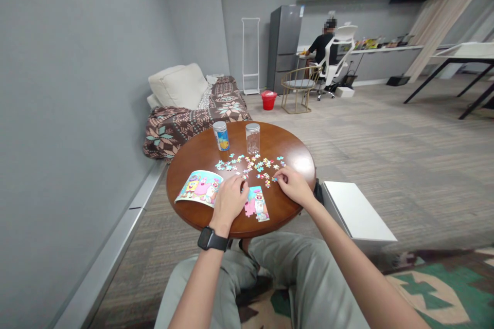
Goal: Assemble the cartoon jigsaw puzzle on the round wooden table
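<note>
My right hand (pixel 292 184) is closed in a pinch at the right edge of the loose pieces, with a small blue puzzle piece (pixel 275 179) at its fingertips. My left hand (pixel 230 198), wearing a black watch, has its fingers curled; what they hold, if anything, is hidden. Just right of it lies a partly joined puzzle (pixel 259 204) with pink and white cartoon figures. A curved picture sheet (pixel 198 186) showing cartoon characters lies to the left, partly behind that hand. Several loose puzzle pieces (pixel 259 165) are scattered beyond both hands.
On the round wooden table (pixel 189 151) stand a blue-labelled jar (pixel 221 137) and a clear jar (pixel 253 140), both lidded. A white box (pixel 358 208) is right of the table. Farther off are a covered sofa (pixel 181 126), a red bin (pixel 268 100) and a seated person (pixel 322 47).
</note>
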Motion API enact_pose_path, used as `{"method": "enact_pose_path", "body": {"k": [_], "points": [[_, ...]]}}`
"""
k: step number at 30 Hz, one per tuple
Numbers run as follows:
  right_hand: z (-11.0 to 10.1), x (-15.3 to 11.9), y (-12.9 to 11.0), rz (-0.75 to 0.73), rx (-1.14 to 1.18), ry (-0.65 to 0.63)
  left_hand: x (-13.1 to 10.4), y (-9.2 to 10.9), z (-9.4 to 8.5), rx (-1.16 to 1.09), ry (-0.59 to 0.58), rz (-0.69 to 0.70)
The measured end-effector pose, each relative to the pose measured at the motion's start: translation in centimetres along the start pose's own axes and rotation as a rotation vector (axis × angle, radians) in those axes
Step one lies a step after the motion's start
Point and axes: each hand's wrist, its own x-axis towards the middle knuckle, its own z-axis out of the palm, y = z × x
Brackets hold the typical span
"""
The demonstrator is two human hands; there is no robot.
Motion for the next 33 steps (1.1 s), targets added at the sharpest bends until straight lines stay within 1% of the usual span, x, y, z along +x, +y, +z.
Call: {"method": "enact_pose_path", "body": {"k": [3,5,6,8,9,10,12,16,20,26,31,33], "points": [[0.2,0.1,0.2,-0.01,-0.015,-0.007,-0.1,0.1,-0.2,-0.02,-0.015,0.05],[0.3,0.1,0.3,-0.001,-0.019,-0.011,-0.1,0.2,-0.2,0.005,0.021,0.058],[0.3,0.1,0.4,0.008,-0.02,-0.011,-0.2,0.2,-0.2,0.039,0.062,0.034],[0.3,0.2,0.4,0.021,-0.023,-0.013,-0.2,0.1,0.0,0.14,0.169,-0.08],[0.3,0.2,0.4,0.023,-0.025,-0.015,-0.2,0.0,0.2,0.181,0.19,-0.131],[0.3,0.2,0.4,0.024,-0.029,-0.02,-0.2,0.0,0.4,0.211,0.188,-0.163],[0.2,0.3,0.2,0.024,-0.042,-0.03,0.0,-0.2,0.8,0.229,0.142,-0.177],[0.2,0.4,0.0,0.034,-0.052,-0.03,0.3,-0.4,1.3,0.201,0.072,-0.195],[0.2,0.4,0.0,0.047,-0.043,-0.038,0.4,-0.3,1.1,0.196,0.032,-0.158],[0.1,0.5,-0.2,0.039,-0.081,-0.038,0.5,-0.3,1.1,0.217,0.045,-0.133],[0.0,0.5,-0.7,0.04,-0.156,-0.064,0.7,-0.2,1.2,0.258,-0.047,-0.143],[0.0,0.5,-0.8,0.037,-0.181,-0.074,0.6,0.0,1.1,0.277,-0.053,-0.137]]}}
